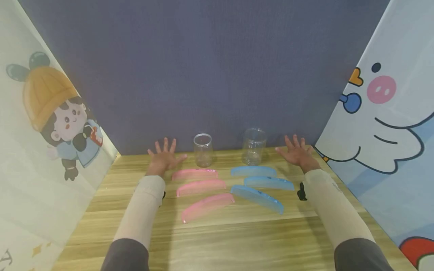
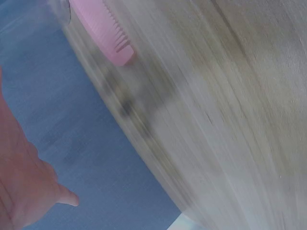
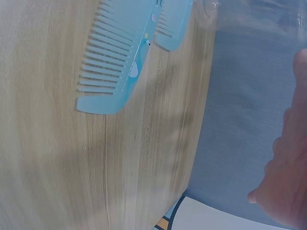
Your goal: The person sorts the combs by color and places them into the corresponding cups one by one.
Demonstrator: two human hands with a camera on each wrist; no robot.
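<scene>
My left hand (image 1: 162,158), fingers spread, is at the back left of the table, beside a clear cup (image 1: 203,152) and holding nothing. On the opposite side my right hand (image 1: 297,154) is likewise spread and free of any object, with a second clear cup (image 1: 254,148) to its left. In front of the left cup lie a far pink comb (image 1: 196,173), a middle pink comb (image 1: 201,186) and a near pink comb (image 1: 207,206). Before the right cup are a far blue comb (image 1: 253,171), a middle blue comb (image 1: 269,183) and a near blue comb (image 1: 257,197).
A wood-grain table (image 1: 237,241) carries everything. Behind it rises a dark blue-grey panel (image 1: 210,75). A left side panel (image 1: 20,180) bears a cartoon child, and a right side panel (image 1: 410,158) shows a white cartoon figure.
</scene>
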